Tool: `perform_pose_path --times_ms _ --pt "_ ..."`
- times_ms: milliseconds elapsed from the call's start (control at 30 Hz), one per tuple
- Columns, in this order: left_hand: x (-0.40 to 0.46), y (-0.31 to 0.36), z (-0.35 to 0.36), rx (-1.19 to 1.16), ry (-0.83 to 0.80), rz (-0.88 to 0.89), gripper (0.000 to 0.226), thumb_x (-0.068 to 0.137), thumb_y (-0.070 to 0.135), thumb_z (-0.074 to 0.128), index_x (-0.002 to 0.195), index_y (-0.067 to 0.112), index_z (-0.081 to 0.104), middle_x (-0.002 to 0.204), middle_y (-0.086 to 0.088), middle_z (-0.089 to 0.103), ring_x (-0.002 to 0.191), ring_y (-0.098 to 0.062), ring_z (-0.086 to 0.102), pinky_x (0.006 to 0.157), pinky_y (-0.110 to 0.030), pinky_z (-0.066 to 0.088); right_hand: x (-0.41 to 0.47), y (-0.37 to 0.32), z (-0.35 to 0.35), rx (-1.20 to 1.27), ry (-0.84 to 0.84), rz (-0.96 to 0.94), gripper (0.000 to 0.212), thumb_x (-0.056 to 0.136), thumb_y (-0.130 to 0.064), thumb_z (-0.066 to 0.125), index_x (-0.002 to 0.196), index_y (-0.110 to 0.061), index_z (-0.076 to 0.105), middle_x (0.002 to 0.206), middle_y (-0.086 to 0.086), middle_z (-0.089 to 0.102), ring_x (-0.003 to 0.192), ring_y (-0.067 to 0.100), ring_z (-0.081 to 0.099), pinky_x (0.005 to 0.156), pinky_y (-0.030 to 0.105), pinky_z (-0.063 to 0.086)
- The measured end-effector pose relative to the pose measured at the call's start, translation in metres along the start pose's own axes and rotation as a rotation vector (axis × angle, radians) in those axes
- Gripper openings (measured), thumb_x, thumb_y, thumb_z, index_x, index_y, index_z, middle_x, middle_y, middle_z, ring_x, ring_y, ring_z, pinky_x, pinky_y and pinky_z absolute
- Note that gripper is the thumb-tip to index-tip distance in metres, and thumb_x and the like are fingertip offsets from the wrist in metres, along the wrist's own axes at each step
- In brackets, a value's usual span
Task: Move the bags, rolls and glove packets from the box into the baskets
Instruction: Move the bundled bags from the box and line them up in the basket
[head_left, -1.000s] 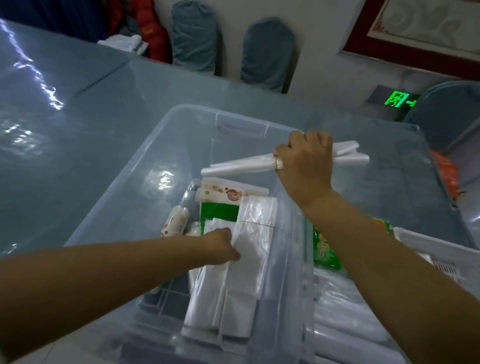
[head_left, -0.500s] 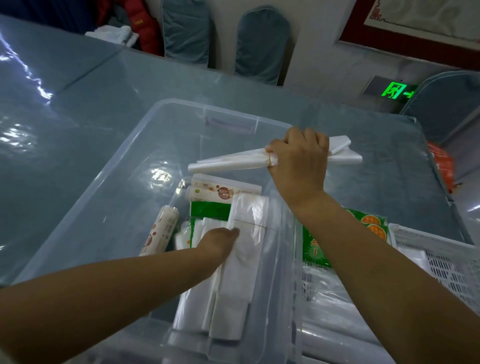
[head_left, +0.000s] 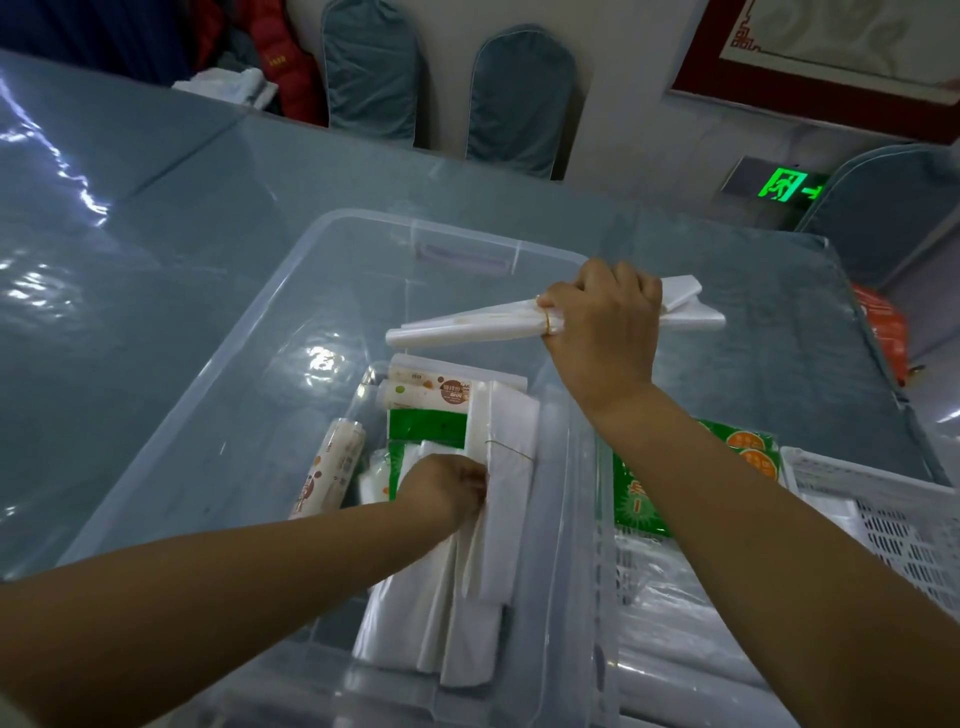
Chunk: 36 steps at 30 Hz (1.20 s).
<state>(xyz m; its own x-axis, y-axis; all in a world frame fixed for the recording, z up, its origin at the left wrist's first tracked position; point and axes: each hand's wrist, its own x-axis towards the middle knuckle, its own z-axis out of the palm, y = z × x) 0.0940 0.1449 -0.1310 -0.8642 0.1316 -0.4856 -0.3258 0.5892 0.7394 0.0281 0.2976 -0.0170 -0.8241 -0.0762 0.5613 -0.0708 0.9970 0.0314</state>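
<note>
White bag bundle (head_left: 467, 325), one roll (head_left: 330, 467).

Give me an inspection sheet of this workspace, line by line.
Surface: glossy blue-grey table.
Job's things: clear box holding flat white bags, a printed roll and green packets; white basket at right, with bags and a green packet in it.
Clutter: nothing seen.
Hands: right hand grips a banded bag bundle above the box; left hand on the flat bags, grip unclear.
Cables: nothing seen.
Surroundings: covered chairs, lit exit sign.
</note>
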Motion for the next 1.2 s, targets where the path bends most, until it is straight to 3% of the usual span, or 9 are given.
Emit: perform_pose_path --times_ms 233,400,533,667,900,967,1067,1133,1200 --pt "-0.026 0.010 -0.067 -0.267 0.381 0.140 0.033 0.075 0.008 0.068 0.093 0.036 0.068 0.094 0.003 0.065 0.072 -0.007 0.061 0.061 -0.014 0.049 -0.001 -0.002 -0.007 0.047 0.011 0.017 0.014 0.073 -0.019 0.073 0.086 -0.013 0.071 0.078 0.010 0.057 0.074 0.031 0.051 0.068 0.034 0.031" --pt "-0.048 0.032 -0.112 -0.546 0.513 0.211 0.033 0.072 0.002 0.070 0.091 0.029 0.068 0.095 0.002 0.066 0.076 -0.008 0.063 0.065 -0.018 0.050 0.006 -0.007 -0.029 0.169 0.045 0.005 0.014 0.072 -0.020 0.075 0.079 -0.009 0.071 0.074 0.012 0.058 0.069 0.030 0.053 0.057 0.028 0.027" --pt "-0.058 0.066 -0.131 -0.798 0.421 0.267 0.031 0.074 -0.003 0.067 0.096 0.019 0.069 0.102 -0.012 0.067 0.083 -0.024 0.064 0.077 -0.033 0.054 0.013 -0.002 -0.060 0.290 -0.047 0.127 0.018 0.074 -0.034 0.071 0.068 -0.019 0.062 0.067 -0.002 0.048 0.060 0.018 0.042 0.047 0.022 0.017" --pt "-0.069 0.114 -0.120 -0.921 0.257 0.352 0.026 0.077 -0.003 0.065 0.092 0.018 0.067 0.094 -0.008 0.066 0.073 -0.016 0.064 0.057 -0.019 0.052 0.000 0.022 -0.092 0.473 -0.170 0.322 0.040 0.075 -0.041 0.069 0.052 -0.021 0.043 0.051 -0.010 0.042 0.047 0.005 0.041 0.039 0.022 0.022" --pt "-0.092 0.189 -0.021 -0.864 -0.002 0.419 0.028 0.078 -0.009 0.061 0.085 0.017 0.064 0.083 -0.005 0.066 0.068 -0.016 0.063 0.053 -0.020 0.054 -0.059 0.098 -0.135 0.902 -0.160 0.697 0.034 0.079 -0.030 0.071 0.054 -0.016 0.053 0.044 -0.010 0.053 0.034 -0.006 0.044 0.036 0.010 0.033" --pt "-0.095 0.206 0.016 -0.809 -0.049 0.424 0.029 0.077 -0.009 0.061 0.085 0.019 0.064 0.084 -0.006 0.066 0.069 -0.018 0.062 0.058 -0.026 0.055 -0.082 0.127 -0.141 0.954 -0.171 0.765 0.031 0.082 -0.032 0.067 0.060 -0.012 0.059 0.052 -0.009 0.063 0.045 -0.005 0.051 0.046 0.013 0.040" --pt "-0.096 0.230 0.078 -0.749 -0.089 0.417 0.029 0.077 -0.008 0.061 0.085 0.019 0.064 0.081 -0.007 0.064 0.063 -0.018 0.060 0.054 -0.026 0.053 -0.118 0.175 -0.142 1.042 -0.166 0.896 0.037 0.085 -0.040 0.061 0.083 -0.003 0.066 0.083 0.014 0.071 0.072 0.020 0.062 0.072 0.038 0.051" --pt "-0.094 0.246 0.123 -0.730 -0.108 0.419 0.029 0.077 -0.010 0.061 0.085 0.019 0.063 0.080 -0.008 0.062 0.060 -0.017 0.057 0.048 -0.022 0.049 -0.141 0.210 -0.144 1.117 -0.162 0.954 0.041 0.084 -0.044 0.060 0.087 -0.003 0.064 0.085 0.014 0.068 0.076 0.024 0.061 0.078 0.048 0.052" --pt "-0.094 0.261 0.172 -0.725 -0.137 0.403 0.029 0.077 -0.011 0.060 0.085 0.017 0.062 0.082 -0.010 0.061 0.066 -0.019 0.058 0.054 -0.025 0.049 -0.165 0.247 -0.146 1.166 -0.173 0.999 0.041 0.079 -0.044 0.064 0.089 -0.004 0.064 0.090 0.014 0.070 0.077 0.023 0.066 0.076 0.043 0.054"
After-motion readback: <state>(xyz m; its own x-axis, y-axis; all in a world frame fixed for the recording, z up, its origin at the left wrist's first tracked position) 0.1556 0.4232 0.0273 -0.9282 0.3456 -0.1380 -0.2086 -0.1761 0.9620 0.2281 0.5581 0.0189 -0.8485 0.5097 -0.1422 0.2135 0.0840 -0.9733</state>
